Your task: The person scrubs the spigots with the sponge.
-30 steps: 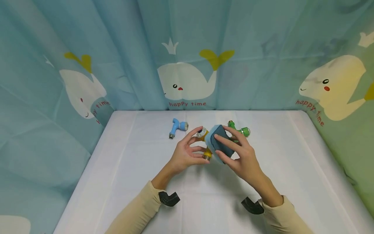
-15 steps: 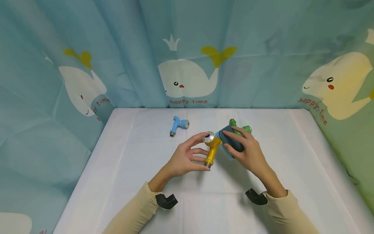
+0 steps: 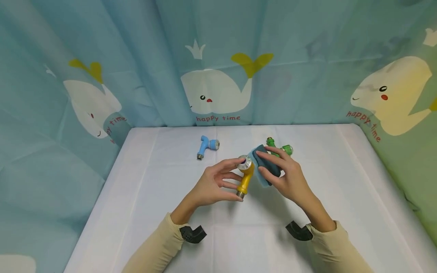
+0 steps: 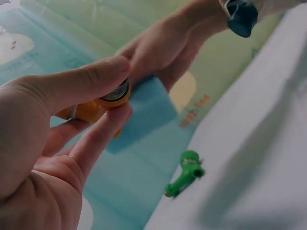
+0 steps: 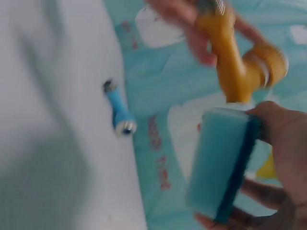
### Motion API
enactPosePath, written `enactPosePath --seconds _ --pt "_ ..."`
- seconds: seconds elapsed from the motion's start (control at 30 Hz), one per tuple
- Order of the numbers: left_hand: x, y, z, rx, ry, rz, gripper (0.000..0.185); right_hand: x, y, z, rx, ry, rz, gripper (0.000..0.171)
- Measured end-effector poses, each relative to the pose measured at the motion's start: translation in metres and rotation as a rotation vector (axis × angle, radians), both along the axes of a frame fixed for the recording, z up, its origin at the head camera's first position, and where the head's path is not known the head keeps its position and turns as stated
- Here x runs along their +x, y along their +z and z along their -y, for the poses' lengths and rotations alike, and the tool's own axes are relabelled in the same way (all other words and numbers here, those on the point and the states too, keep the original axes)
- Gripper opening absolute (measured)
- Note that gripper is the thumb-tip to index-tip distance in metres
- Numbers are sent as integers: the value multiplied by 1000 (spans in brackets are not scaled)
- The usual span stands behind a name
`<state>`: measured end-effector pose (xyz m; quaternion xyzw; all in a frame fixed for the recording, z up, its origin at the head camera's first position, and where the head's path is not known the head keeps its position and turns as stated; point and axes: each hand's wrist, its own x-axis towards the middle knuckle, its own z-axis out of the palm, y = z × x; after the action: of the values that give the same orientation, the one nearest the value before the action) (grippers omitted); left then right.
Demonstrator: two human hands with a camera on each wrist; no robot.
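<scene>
Yellow plastic tap point(image 3: 246, 177) held above the white table point(image 3: 136, 197), centre, against a blue sponge point(image 3: 264, 167).
Left hand point(image 3: 213, 184) pinches it by fingertips only; right hand point(image 3: 285, 176) grips the sponge, whose push could twist the tap loose.

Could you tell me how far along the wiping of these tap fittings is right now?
Nothing shows as finished. In hand: the left hand grips the yellow fitting above the white table, while the right hand holds the blue sponge against it. The blue fitting and green fitting lie on the table, untouched; whether they were wiped cannot be told.
</scene>
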<state>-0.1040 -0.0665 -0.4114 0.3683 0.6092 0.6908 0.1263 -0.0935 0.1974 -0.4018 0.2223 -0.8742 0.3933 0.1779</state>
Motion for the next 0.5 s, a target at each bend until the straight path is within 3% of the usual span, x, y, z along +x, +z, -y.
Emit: enactPosePath --seconds 0.07,0.17,0.3,0.4,0.5 --pt "0 0 1 -1 -14 13 93 -4 -4 -7 46 -25 11 43" --pt "-1 1 1 -26 -23 13 93 -6 -2 -16 18 -30 46 46" --pt "-4 1 2 -86 -18 -44 91 -2 8 -12 -68 83 105 52" --pt "-5 -1 4 -97 -27 -60 91 -3 9 -9 -9 162 124 49" --pt "-5 -6 5 -98 -49 -34 90 -6 9 -14 73 147 95 46"
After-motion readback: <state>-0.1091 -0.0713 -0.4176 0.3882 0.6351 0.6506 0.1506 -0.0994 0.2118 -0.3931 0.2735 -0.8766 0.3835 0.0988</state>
